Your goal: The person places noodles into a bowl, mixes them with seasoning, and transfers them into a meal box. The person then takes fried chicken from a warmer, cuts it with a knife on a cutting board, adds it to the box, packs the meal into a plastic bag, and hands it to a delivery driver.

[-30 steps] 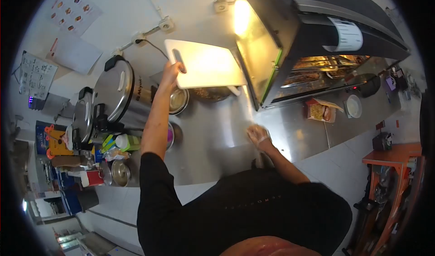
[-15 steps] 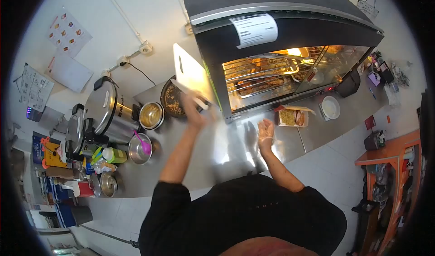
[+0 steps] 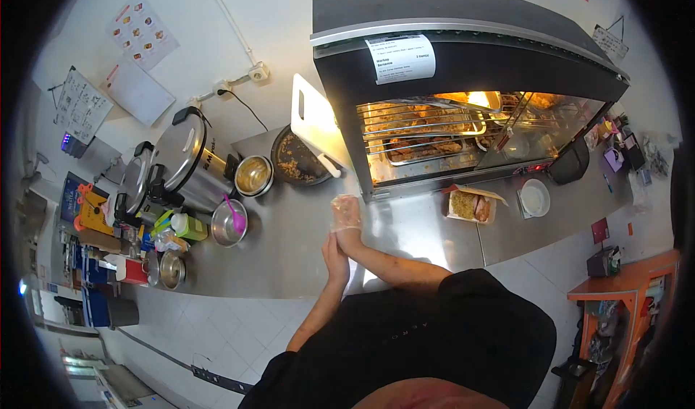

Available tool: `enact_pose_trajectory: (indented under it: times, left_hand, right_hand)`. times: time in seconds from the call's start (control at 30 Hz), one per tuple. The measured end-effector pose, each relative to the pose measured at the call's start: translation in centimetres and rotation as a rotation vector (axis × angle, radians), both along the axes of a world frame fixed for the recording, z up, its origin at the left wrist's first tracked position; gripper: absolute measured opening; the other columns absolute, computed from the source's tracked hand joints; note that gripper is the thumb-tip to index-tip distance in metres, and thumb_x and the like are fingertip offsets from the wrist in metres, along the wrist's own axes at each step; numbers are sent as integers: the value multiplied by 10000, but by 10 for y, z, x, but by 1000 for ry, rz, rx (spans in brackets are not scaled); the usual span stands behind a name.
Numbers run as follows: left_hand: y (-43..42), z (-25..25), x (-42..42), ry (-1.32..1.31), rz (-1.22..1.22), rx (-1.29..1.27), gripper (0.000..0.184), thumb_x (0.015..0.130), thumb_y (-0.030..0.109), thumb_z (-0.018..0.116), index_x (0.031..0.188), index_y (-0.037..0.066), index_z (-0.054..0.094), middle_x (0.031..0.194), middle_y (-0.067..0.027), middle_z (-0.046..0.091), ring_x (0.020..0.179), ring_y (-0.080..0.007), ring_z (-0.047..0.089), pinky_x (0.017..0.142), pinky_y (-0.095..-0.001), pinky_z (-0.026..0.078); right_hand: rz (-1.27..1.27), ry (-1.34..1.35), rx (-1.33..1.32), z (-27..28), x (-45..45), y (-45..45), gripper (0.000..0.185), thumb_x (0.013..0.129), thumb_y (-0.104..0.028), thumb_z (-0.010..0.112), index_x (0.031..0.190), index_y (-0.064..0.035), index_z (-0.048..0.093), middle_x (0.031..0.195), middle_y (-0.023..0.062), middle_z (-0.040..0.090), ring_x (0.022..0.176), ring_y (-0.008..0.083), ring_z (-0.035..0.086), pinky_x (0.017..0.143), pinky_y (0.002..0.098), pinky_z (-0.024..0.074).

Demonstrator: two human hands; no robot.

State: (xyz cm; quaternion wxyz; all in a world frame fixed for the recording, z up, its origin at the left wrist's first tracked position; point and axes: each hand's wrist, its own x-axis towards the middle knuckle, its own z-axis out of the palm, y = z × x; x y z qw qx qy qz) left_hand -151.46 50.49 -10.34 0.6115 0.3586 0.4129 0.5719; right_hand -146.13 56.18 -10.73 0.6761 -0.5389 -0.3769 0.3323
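Observation:
My right hand (image 3: pixel 347 213), in a clear plastic glove, reaches left over the steel counter (image 3: pixel 289 260). Its fingers look extended, and I see nothing in them. My left hand (image 3: pixel 334 258) is at the right wrist, fingers closed at the loose glove cuff; part of its grip is hidden behind the wrist. Just beyond the hands, a white handle (image 3: pixel 329 166) sticks out beside an upright white cutting board (image 3: pixel 316 123). A dark pan (image 3: pixel 289 164) with brown crumbs lies to its left. An open food box (image 3: pixel 472 205) with rice and meat stands on the right.
A glass-fronted food warmer (image 3: pixel 434 134) with trays of cooked pieces fills the back of the counter. Metal bowls (image 3: pixel 253 176), a bowl with a pink spoon (image 3: pixel 230 223) and large cookers (image 3: pixel 192 159) stand left. A white bowl (image 3: pixel 535 197) is at the right.
My left hand has left the white handle by the cutting board and come back to the right wrist. My gloved right hand has swung left, away from the food box.

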Motion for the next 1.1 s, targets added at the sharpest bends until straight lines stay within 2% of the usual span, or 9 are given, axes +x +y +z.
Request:
enact_pose_trajectory:
  times: [0.2,0.27,0.37,0.47,0.6,0.77,0.83,0.93,1.1]
  left_hand:
    - [133,-56,-67,-311,-58,-152,841,941,667,239,1468,11,248,1500,-104,310,1341,-237,331,1103,-358,258]
    - [220,-50,-93,85,40,100,780,947,632,307,1442,29,303,1431,-94,374,1305,-222,372,1090,-351,277]
    - [347,-53,-112,480,112,190,558,973,482,444,1167,-27,567,1109,-167,625,1014,-261,598,889,-400,443]
    - [414,-64,-115,983,101,636,553,950,472,489,982,-65,620,984,-198,655,884,-326,624,795,-443,471]
    - [506,-127,-127,1213,-209,289,545,923,434,525,937,-105,609,933,-243,650,901,-360,609,843,-433,453]
    - [312,94,-38,502,812,652,434,944,316,492,1190,-32,411,1179,-199,471,1076,-292,489,953,-444,390]
    - [246,173,-3,78,640,1042,392,921,262,545,1164,-5,391,1098,-166,486,1017,-268,501,953,-453,384]
    - [176,249,35,494,211,1380,572,785,189,707,1262,35,433,1155,-150,577,1016,-287,524,936,-436,376]
    - [92,318,122,795,140,985,822,780,161,765,1435,63,277,1100,-135,638,1035,-219,590,880,-380,431]
  right_hand:
    - [603,11,-119,-26,-14,-11,477,927,-135,556,1371,-39,409,1315,161,522,1203,238,508,1007,348,404]
    - [745,12,78,-8,13,-38,374,901,-78,595,1257,3,515,1252,129,563,1168,206,520,993,333,408]
    - [-233,-31,-7,-2,123,-18,334,895,-65,591,1214,-5,513,1146,97,574,1001,196,572,849,332,484]
    - [-984,-526,68,67,279,-22,458,823,-66,613,1244,0,446,1276,178,448,1187,338,436,1023,413,321]
    - [-810,-462,-239,70,402,-14,524,801,-178,628,1275,-24,467,1269,182,522,1194,336,476,1005,405,355]
    - [-691,-476,-295,75,405,-13,433,823,-257,662,1181,-34,566,1105,155,642,1039,268,604,903,377,445]
    - [-643,-508,-288,92,365,-18,378,832,-279,674,1107,-28,612,1001,142,674,957,247,640,850,360,473]
    - [-579,-483,-140,86,322,4,307,845,-287,696,969,-7,667,851,95,704,768,177,660,691,320,500]
    - [-537,-777,-97,108,230,9,241,860,-269,652,836,-29,640,741,180,633,661,317,616,601,402,466]
